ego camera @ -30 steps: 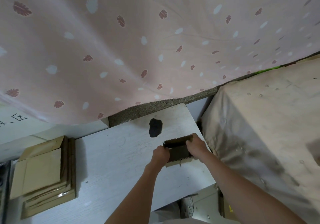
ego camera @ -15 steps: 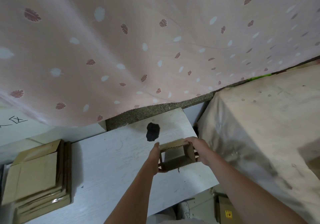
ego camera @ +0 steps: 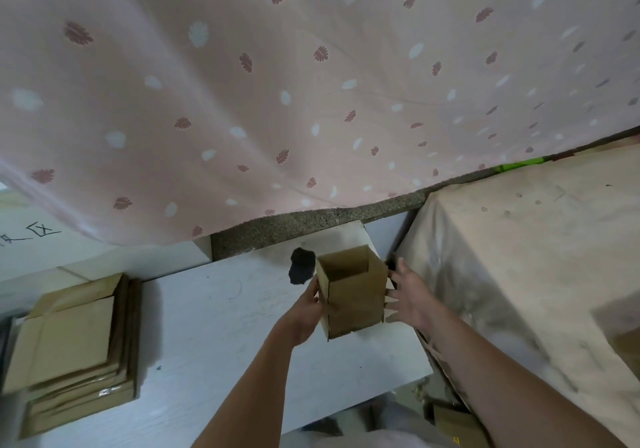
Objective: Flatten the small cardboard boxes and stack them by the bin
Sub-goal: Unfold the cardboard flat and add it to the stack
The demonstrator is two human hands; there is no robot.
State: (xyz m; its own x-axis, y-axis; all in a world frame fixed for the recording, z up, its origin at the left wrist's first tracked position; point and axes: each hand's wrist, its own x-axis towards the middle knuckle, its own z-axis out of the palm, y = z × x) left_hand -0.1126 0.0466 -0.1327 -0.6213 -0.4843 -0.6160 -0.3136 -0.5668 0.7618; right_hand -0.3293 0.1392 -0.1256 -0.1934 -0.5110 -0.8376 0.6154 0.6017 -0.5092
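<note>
Both hands (ego camera: pixel 356 304) have squared the box (ego camera: pixel 353 295) (formerly flat).

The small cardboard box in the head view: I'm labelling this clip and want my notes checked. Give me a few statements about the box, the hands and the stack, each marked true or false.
1. The small cardboard box is opened out, its top end open. True.
2. The left hand holds the box at its left side. True.
3. The right hand grips the box with curled fingers. False: its fingers are spread beside the box's right side.
4. The stack of flattened boxes lies at the left end of the white table. True.
5. The box in hand lies flat on the stack. False: it is held up over the table's right part, away from the stack.
</note>
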